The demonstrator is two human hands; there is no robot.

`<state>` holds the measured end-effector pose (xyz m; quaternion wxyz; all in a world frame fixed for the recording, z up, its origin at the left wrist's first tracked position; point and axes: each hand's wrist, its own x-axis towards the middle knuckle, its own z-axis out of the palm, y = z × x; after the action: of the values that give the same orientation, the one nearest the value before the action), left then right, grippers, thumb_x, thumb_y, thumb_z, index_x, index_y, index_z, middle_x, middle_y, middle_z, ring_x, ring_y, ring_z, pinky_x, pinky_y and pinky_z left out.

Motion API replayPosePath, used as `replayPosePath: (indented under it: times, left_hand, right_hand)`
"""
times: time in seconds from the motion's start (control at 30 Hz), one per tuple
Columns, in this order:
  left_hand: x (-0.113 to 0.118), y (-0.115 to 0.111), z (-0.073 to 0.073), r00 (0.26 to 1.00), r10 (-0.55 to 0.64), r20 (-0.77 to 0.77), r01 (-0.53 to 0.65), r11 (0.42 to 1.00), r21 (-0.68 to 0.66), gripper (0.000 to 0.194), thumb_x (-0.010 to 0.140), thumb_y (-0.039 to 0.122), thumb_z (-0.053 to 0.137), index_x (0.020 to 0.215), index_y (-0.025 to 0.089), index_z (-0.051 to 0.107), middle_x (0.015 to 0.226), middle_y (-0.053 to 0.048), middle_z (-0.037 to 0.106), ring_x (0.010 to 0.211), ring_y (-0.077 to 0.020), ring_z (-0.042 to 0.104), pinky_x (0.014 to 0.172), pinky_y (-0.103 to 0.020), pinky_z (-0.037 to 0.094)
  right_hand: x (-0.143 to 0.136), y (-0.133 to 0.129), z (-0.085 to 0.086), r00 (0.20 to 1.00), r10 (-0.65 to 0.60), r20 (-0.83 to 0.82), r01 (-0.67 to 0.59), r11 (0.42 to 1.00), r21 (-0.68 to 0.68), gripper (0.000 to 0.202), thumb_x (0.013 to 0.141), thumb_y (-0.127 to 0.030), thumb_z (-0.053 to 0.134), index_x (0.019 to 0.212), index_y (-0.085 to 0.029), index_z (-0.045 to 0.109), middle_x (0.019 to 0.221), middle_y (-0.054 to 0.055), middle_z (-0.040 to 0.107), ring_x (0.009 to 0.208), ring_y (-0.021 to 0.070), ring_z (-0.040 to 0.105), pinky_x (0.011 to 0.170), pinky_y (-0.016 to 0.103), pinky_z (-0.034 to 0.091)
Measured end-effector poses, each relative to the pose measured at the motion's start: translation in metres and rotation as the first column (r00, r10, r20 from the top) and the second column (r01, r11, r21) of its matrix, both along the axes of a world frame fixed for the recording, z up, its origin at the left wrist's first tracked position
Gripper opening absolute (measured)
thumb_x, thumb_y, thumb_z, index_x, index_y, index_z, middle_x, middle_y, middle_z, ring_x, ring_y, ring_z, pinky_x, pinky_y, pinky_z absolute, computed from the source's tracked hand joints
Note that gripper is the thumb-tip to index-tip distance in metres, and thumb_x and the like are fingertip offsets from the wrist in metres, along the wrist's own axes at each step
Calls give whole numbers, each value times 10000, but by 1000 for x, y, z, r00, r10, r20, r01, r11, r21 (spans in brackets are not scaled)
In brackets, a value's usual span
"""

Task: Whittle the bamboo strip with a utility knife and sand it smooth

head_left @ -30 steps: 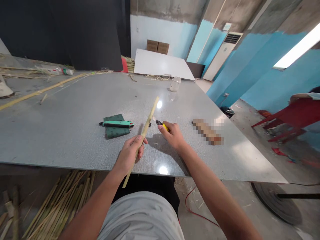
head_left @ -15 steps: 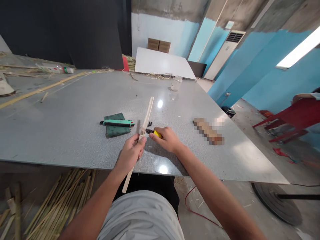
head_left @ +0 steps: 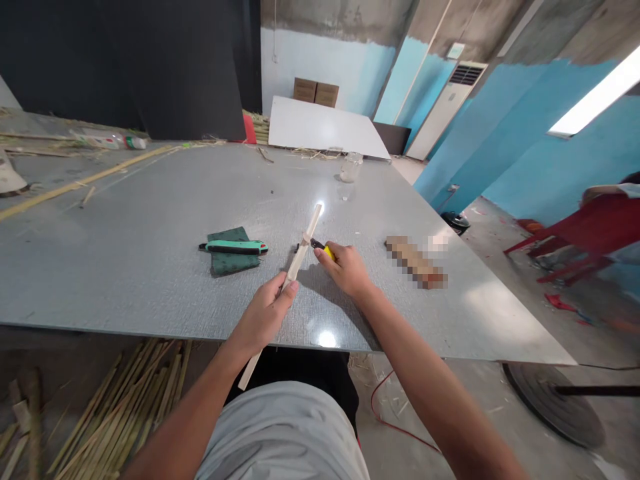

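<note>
Over a tabletop [head_left: 150, 287], the left hand [head_left: 266, 315] is gripping a bamboo strip [head_left: 297, 262] pointing toward one o'clock; the right hand [head_left: 347, 268] is clutching a yellow-handled cutter [head_left: 329, 252] by the strip's knot [head_left: 307, 237]; a snagging edge could be skidding toward the left hand.

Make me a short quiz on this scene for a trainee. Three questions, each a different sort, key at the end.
1. What does the left hand hold?

2. True or false: the right hand is empty.

3. How does the teal and black tool lie in relation to the dark green sheet?
A. Beneath it
B. On top of it
C. Wholly apart from it

Key
1. A long pale strip.
2. False: it holds a yellow and black tool.
3. B
</note>
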<state>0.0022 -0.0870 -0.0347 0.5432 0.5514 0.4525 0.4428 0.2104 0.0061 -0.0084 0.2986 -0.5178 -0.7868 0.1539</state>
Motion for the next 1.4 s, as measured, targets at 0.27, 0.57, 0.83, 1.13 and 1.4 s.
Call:
replayPosePath:
  times: [0.27,0.57,0.83,1.13,1.4]
  left_hand:
    - [-2,-2,9,994,-83,-64,81,996,-30,424,1012,591,504,817,224,423,665,59,348,526,-91,275,468,-228,231]
    - [-3,-9,5,993,-109,-53,106,993,-56,434,1021,613,488,844,220,438,682,59,370,519,-83,275,454,-221,233]
    - [-1,-1,1,996,19,83,-13,997,-74,426,995,600,563,840,220,447,637,80,346,480,-64,273,432,-192,228]
    - [1,2,5,977,69,204,-47,993,-110,444,972,598,602,819,223,419,617,92,320,449,-53,269,410,-179,203]
    - [-1,1,4,984,42,176,-19,992,-128,419,979,621,590,921,226,462,647,96,286,468,-54,229,416,-177,179]
  right_hand:
    - [8,8,3,974,-228,-9,228,971,77,518,1016,-638,438,692,-240,371,571,-21,428,522,127,297,562,335,183]
    - [63,32,-4,837,-499,-224,515,857,14,553,1016,-635,431,631,-248,337,576,-19,387,575,143,335,579,337,224]
    - [-2,1,-5,990,68,-122,-71,997,-23,525,1009,-646,468,694,-231,402,586,-49,372,553,112,328,561,303,228]
    - [-17,-16,-1,951,310,13,-308,948,-80,471,1035,-558,481,713,-231,378,581,-62,376,525,94,301,566,300,222]
    - [-21,-17,-2,941,337,46,-332,939,-87,462,1033,-534,489,709,-229,366,574,-62,371,531,95,294,571,306,209]
